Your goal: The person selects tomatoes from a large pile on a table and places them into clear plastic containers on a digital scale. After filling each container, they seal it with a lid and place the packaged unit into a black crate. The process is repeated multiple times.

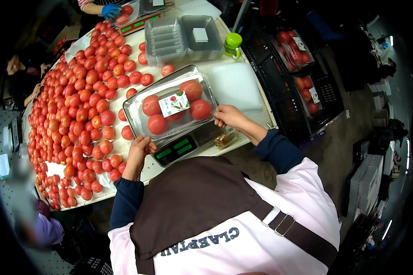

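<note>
A clear plastic tray [174, 129] of several red tomatoes [201, 110] rests in the metal pan [137, 94] of a black weighing scale [175, 150] with green displays. Clear plastic film covers it, and a white printed label [174, 104] lies on top. At the tray's near left corner, my left hand [141, 150] is closed, thumb and fingers pinching the film's edge. My right hand [229, 117] pinches at the near right corner, its fingers curled. The thin plastic is hard to tell from the tray's rim there.
Many loose tomatoes [78, 110] cover the table's left side. Beyond the scale stand empty clear trays [165, 41] and a green-lidded bottle [233, 43]. White sheets [236, 85] lie at right, beside black crates [275, 91] holding packed tomatoes. A co-worker's blue-gloved hand [111, 11] is at the far end.
</note>
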A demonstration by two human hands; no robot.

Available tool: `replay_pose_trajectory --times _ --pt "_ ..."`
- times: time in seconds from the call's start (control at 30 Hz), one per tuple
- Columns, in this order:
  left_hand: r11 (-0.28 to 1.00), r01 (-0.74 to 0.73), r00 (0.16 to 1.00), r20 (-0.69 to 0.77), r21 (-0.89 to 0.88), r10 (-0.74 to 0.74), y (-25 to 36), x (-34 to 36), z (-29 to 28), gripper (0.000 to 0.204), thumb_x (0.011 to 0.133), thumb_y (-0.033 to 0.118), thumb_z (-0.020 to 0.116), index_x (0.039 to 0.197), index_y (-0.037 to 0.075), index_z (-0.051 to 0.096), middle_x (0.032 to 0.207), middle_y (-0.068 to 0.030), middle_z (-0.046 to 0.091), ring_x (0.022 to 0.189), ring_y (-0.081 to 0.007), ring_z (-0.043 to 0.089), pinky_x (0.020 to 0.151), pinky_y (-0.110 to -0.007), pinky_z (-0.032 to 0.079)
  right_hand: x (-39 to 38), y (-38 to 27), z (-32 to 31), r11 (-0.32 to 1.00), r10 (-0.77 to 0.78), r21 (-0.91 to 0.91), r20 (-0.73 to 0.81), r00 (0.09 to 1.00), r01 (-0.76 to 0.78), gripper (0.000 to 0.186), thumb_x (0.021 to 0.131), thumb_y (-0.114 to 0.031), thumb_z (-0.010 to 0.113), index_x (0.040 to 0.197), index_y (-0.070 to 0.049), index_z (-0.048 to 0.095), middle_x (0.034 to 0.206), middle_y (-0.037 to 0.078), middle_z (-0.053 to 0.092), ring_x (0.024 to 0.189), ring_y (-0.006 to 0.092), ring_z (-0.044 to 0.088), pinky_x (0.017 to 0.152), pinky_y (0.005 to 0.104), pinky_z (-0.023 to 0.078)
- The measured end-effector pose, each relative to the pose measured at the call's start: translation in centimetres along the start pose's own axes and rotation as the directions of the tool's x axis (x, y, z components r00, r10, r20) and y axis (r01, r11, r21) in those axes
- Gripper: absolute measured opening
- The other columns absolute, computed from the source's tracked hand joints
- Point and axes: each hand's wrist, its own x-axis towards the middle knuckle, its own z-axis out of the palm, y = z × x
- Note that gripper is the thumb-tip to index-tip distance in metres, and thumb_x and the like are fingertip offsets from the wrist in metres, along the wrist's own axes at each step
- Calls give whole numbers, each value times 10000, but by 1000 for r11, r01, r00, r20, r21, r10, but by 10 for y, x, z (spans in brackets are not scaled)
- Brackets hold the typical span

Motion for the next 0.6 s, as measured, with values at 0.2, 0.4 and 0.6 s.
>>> replay_pose_trajectory --times 0.2,0.4,0.6 --pt "993 -26 991 -128 116 41 10 -4 4 252 1003 300 524 990 49 543 868 -77 639 692 -149 598 687 -262 506 3 -7 -4 997 -42 61 -66 997 46 248 947 -241 585 869 -6 578 694 78 647 572 142 603 524 275 479" --pt "988 -152 969 -193 10 151 27 7 26 317 951 310 614 1102 42 537 1022 -38 595 882 -111 569 749 -265 482 28 -30 18 903 -324 -381 -306 895 197 464 829 -406 738 874 -13 497 838 133 604 778 186 604 634 310 453" --pt "942 -332 941 -87 -55 327 78 -19 70 437 905 250 665 1243 36 489 1127 -38 585 991 -130 562 874 -295 466 -27 -32 -1 775 -129 604 -133 983 184 564 908 -312 644 1345 -41 412 1162 168 599 1015 246 634 841 379 533"
